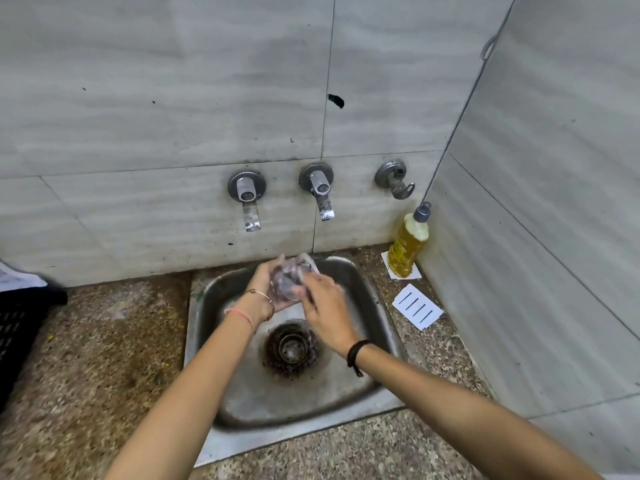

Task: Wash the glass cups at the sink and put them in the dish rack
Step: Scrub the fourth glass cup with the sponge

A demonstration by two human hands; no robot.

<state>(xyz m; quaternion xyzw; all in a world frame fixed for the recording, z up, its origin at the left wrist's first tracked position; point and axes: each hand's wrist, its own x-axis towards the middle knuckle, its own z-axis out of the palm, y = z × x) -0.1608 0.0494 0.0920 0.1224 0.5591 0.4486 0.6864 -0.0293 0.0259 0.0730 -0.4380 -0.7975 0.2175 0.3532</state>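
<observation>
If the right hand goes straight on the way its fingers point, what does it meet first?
The glass cup, which the right hand is touching now; behind it, probably the left hand.

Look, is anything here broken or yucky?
Yes. A black chipped spot marks the wall above the right tap, and dark grime rings the sink drain. The glass cup is too blurred to judge.

Both my hands meet on one glass cup [288, 279].
My left hand [265, 289] grips it from the left and beneath, fingers curled round its far side. My right hand [327, 310] lies palm down, its blurred fingers bent against the near side. Both bare forearms reach forward and converge.
</observation>
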